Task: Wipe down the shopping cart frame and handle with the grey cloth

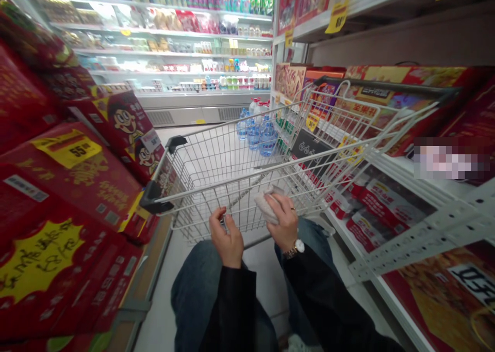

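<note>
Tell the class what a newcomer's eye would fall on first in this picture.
Probably the wire shopping cart across the middle of the aisle. At its near side, the fingers of the right hand hold what looks like a whitish cloth. Stacked red boxes crowd the left, and a brightly lit display case spans much of the back.

Water jugs [267, 138] | stocked cooler [193, 108] | red boxes [116, 189] | price tag [73, 148]

A shopping cart [240, 185], yellow price tags [75, 148] and stocked chiller shelves [166, 32] show a shop.
</note>
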Tool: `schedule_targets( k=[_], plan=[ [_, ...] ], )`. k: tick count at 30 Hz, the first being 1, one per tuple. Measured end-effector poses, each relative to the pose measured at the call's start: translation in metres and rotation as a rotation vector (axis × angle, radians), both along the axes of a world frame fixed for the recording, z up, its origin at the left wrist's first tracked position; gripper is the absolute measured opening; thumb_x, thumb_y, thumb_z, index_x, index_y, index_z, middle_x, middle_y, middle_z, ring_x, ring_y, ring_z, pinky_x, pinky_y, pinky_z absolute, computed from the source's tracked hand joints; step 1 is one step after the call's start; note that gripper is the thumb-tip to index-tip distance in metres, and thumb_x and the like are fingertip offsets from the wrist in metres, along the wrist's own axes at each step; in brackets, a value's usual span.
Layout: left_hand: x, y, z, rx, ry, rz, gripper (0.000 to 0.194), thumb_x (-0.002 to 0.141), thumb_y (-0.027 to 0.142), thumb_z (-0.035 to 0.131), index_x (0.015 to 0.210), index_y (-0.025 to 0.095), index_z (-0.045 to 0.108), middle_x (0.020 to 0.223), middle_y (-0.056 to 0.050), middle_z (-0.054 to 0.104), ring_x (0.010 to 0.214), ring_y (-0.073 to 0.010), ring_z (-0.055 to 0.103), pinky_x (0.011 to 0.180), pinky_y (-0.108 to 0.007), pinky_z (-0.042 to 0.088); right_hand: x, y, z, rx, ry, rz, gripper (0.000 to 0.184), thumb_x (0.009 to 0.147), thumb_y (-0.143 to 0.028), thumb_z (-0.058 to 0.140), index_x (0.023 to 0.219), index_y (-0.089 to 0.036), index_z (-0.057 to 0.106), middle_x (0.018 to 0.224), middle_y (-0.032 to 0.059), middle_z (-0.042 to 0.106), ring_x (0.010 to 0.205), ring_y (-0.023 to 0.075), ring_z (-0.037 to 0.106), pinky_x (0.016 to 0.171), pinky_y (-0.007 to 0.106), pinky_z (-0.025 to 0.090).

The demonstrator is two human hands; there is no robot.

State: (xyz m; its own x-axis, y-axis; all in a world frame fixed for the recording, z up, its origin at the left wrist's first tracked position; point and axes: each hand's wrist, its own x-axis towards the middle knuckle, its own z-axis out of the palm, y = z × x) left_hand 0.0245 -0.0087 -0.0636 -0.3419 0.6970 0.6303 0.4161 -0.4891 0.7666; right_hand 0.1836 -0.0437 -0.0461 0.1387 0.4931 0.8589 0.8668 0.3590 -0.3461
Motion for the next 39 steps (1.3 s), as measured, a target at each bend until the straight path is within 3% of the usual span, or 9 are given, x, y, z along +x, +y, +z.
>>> schedule_targets(
  k=[8, 16, 25, 34, 39],
  plan=[
    [0.005, -0.002, 0.000, 0.017, -0.008, 0.005, 0.023, 0.098, 0.029, 0.051, 0.118, 0.019, 0.059, 0.117, -0.011, 0.064, 0.114, -0.0232, 0.060, 0.104, -0.041, 0.047, 0.061, 0.000, 0.016, 0.156, 0.217, -0.262, 0.055, 0.080, -0.012, 0.060, 0.134, -0.021, 0.064, 0.129, 0.0119, 0.069, 0.120, 0.0260, 0.066, 0.105, 0.046, 0.054],
    [0.007, 0.003, 0.001, 0.020, -0.009, 0.030, 0.023, 0.098, 0.028, 0.050, 0.117, 0.019, 0.057, 0.117, -0.011, 0.062, 0.114, -0.0238, 0.057, 0.103, -0.042, 0.046, 0.022, -0.005, -0.012, 0.043, 0.091, -0.158, 0.058, 0.077, -0.008, 0.059, 0.133, -0.023, 0.065, 0.131, 0.0116, 0.068, 0.121, 0.0265, 0.065, 0.104, 0.046, 0.055],
    [0.007, 0.008, -0.002, 0.029, 0.002, 0.009, 0.023, 0.098, 0.030, 0.049, 0.119, 0.021, 0.055, 0.120, -0.010, 0.059, 0.118, -0.0239, 0.056, 0.107, -0.043, 0.044, 0.080, 0.007, 0.004, 0.178, 0.195, -0.286, 0.054, 0.079, -0.012, 0.060, 0.133, -0.021, 0.065, 0.129, 0.0120, 0.067, 0.120, 0.0264, 0.065, 0.104, 0.046, 0.054],
    [0.004, 0.008, -0.007, 0.086, 0.090, 0.007, 0.021, 0.097, 0.024, 0.050, 0.117, 0.020, 0.053, 0.121, -0.013, 0.058, 0.124, -0.0254, 0.054, 0.112, -0.046, 0.041, 0.013, 0.001, -0.026, 0.002, 0.000, -0.062, 0.061, 0.073, -0.007, 0.053, 0.129, -0.025, 0.065, 0.127, 0.0108, 0.065, 0.116, 0.0266, 0.064, 0.098, 0.046, 0.056],
    [0.006, 0.012, -0.006, 0.123, 0.133, 0.021, 0.020, 0.095, 0.021, 0.051, 0.115, 0.018, 0.052, 0.120, -0.014, 0.058, 0.124, -0.0260, 0.054, 0.111, -0.048, 0.042, 0.060, 0.006, -0.005, 0.176, 0.193, -0.235, 0.055, 0.078, -0.012, 0.060, 0.132, -0.023, 0.064, 0.129, 0.0123, 0.064, 0.119, 0.0272, 0.064, 0.101, 0.048, 0.055]
  ],
)
